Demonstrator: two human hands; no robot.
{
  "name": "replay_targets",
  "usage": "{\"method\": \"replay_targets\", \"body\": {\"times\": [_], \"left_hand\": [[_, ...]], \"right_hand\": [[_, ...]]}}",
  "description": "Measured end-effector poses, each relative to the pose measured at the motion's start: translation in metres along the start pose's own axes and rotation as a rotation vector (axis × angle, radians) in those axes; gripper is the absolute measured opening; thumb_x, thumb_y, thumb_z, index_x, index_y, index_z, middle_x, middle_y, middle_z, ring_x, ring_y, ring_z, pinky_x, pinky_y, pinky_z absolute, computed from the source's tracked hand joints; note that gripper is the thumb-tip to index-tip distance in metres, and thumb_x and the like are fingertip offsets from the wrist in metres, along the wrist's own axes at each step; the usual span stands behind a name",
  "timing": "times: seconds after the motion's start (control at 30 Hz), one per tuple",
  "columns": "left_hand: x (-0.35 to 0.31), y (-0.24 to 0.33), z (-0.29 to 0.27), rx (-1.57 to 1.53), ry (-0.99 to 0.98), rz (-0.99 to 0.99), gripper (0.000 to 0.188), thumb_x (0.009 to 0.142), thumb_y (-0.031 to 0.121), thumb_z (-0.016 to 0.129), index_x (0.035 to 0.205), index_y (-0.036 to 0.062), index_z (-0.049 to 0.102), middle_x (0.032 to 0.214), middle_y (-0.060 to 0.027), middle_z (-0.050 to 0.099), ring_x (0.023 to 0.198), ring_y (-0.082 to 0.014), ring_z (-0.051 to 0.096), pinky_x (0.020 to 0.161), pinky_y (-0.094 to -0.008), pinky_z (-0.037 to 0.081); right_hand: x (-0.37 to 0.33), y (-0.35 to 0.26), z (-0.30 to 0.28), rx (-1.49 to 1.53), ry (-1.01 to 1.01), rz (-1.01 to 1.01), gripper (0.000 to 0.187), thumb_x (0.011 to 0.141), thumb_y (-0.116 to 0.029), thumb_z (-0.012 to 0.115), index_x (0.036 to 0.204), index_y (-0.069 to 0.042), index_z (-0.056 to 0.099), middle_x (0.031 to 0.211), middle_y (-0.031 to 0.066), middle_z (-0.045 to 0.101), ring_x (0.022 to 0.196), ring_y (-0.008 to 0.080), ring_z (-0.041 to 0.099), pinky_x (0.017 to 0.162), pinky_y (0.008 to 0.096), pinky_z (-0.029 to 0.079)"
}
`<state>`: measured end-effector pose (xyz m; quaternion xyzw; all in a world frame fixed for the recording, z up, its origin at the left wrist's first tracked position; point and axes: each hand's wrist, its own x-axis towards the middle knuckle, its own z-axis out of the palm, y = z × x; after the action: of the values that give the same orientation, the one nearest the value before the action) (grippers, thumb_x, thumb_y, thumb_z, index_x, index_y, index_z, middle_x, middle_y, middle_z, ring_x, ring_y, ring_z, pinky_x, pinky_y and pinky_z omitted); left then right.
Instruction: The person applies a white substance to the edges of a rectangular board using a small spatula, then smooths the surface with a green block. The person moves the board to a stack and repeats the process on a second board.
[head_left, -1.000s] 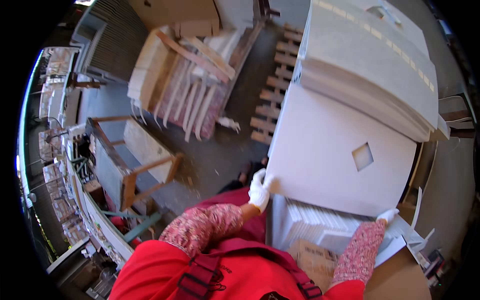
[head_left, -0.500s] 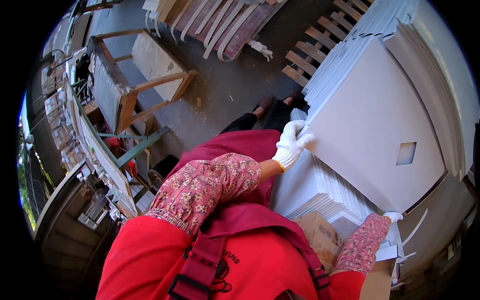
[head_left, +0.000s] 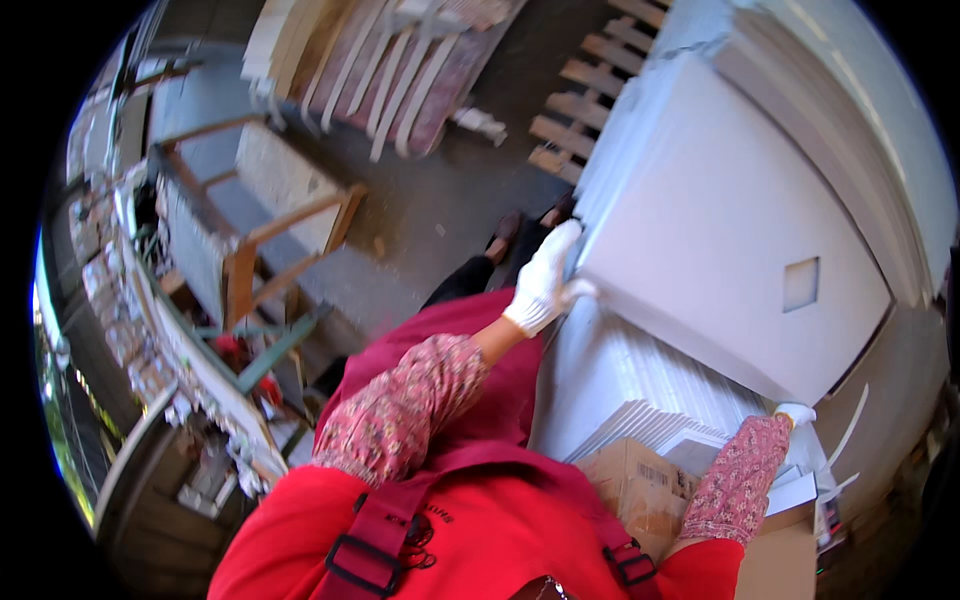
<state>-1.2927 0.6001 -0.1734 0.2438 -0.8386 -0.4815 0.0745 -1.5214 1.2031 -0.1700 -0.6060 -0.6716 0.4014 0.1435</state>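
A large white panel with a small square cutout lies tilted across my right side, on top of similar panels. My left hand, in a white knitted glove, is at the panel's left corner. Its fingers run along the edge and its thumb reaches over the face. My right hand, gloved as well, grips the panel's near right corner; most of its fingers are hidden. Beneath the near edge sits a lower stack of white panels.
A cardboard box stands close to my body, beside the lower stack. Wooden pallet slats lie beyond the panels. To the left are an overturned wooden frame and a long cluttered bench. Curved strips lie on a board ahead.
The view has shifted, so the floor and pallet appear further left. Both hands stay at the panel's corners. My left hand's fingers now point more straight along the edge.
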Motion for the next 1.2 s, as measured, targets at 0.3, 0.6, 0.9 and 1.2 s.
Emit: {"method": "replay_targets", "body": {"times": [0.3, 0.6, 0.9, 1.2], "left_hand": [[0.052, -0.006, -0.011, 0.185, -0.359, 0.239, 0.093, 0.051, 0.056, 0.086, 0.123, 0.0044, 0.058, 0.099, -0.015, 0.067, 0.086, -0.0379, 0.065, 0.076, -0.0428, 0.053], [0.061, -0.029, -0.002, -0.028, -0.495, 0.079, 0.079, 0.055, 0.058, 0.088, 0.106, 0.0024, 0.063, 0.092, -0.0139, 0.069, 0.075, -0.0376, 0.067, 0.066, -0.0409, 0.054], [0.008, 0.011, 0.004, -0.686, 0.051, -0.568, 0.073, 0.1, 0.058, 0.042, 0.142, -0.0005, 0.041, 0.138, -0.0131, 0.051, 0.126, -0.0268, 0.051, 0.107, -0.0401, 0.039], [0.039, 0.006, 0.05, -1.247, 0.523, -1.006, 0.078, 0.102, 0.064, 0.024, 0.109, -0.002, 0.066, 0.1, -0.0094, 0.068, 0.094, -0.0228, 0.063, 0.088, -0.0371, 0.05]], "right_hand": [[0.041, 0.033, 0.004, 0.531, -0.314, 0.088, 0.084, 0.097, -0.066, 0.025, 0.146, -0.001, 0.043, 0.151, 0.014, 0.045, 0.137, 0.034, 0.041, 0.116, 0.0418, 0.028], [0.113, 0.07, 0.008, 0.729, -0.208, 0.065, 0.094, 0.093, -0.075, 0.028, 0.147, 0.001, 0.04, 0.147, 0.015, 0.049, 0.132, 0.0343, 0.045, 0.113, 0.0414, 0.033], [-0.008, 0.016, 0.018, 0.455, -0.079, -0.187, 0.067, 0.106, -0.05, 0.018, 0.147, -0.003, 0.043, 0.147, 0.0154, 0.049, 0.133, 0.032, 0.047, 0.114, 0.0419, 0.034], [-0.013, 0.014, 0.008, 0.504, -0.344, -0.15, 0.065, 0.102, -0.045, 0.021, 0.152, -0.005, 0.033, 0.157, 0.0126, 0.035, 0.144, 0.0319, 0.033, 0.119, 0.0406, 0.022]]}}
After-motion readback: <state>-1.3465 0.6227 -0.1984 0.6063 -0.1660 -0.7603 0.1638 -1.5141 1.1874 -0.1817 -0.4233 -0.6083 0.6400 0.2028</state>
